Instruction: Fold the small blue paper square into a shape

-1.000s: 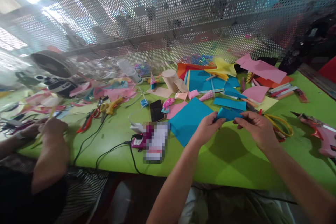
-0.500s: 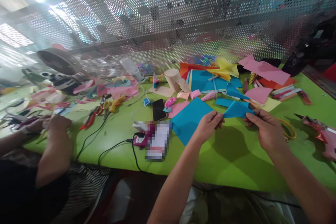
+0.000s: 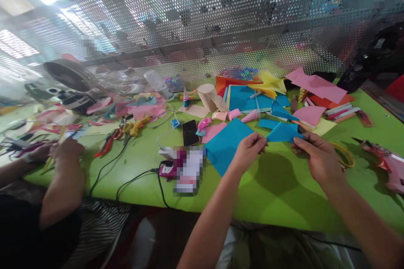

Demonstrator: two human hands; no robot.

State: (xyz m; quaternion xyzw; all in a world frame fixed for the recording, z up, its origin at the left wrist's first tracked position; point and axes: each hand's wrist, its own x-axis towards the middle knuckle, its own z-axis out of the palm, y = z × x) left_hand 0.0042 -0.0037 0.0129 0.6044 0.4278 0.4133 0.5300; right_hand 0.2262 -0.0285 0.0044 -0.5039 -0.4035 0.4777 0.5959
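A folded piece of blue paper (image 3: 282, 133) is stretched between my two hands, above the green table. My left hand (image 3: 251, 149) pinches its left tip between thumb and finger. On the other side, my right hand (image 3: 317, 153) grips the right end with thumb and fingers. A flat blue paper sheet (image 3: 227, 145) lies on the table just left of my left hand, partly behind the wrist. Behind the folded piece rest a small blue strip (image 3: 268, 123) and a blue cone-like piece (image 3: 282, 111).
A yellow tape roll (image 3: 345, 154) and a pink glue gun (image 3: 386, 164) lie to the right. Coloured paper (image 3: 246, 97), a cardboard tube (image 3: 207, 94) and a black phone (image 3: 190, 133) sit further back. At left, a co-worker's hands (image 3: 67, 147) work near orange-handled scissors (image 3: 105, 145).
The folded blue paper has turned slightly in my fingers, showing a broader face. Both hands stay in nearly the same place.
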